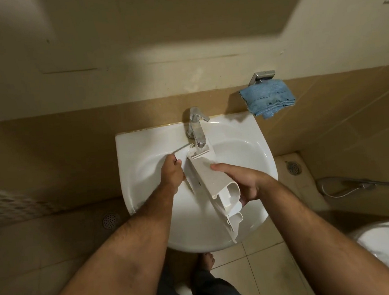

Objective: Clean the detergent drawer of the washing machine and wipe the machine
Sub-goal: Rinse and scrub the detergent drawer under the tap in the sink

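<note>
Head view: detergent drawer (211, 183) gripped in left hand (171, 176) and right hand (243, 183) under tap (196, 128), seemingly wet, liable to slip into sink (246, 143).

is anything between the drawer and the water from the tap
Nothing visible. Both hands, left hand and right hand, hold the detergent drawer over the sink, and its far end sits directly under the faucet spout.

Dim warm light, soft shadows, wide-angle bending at edges.
</note>
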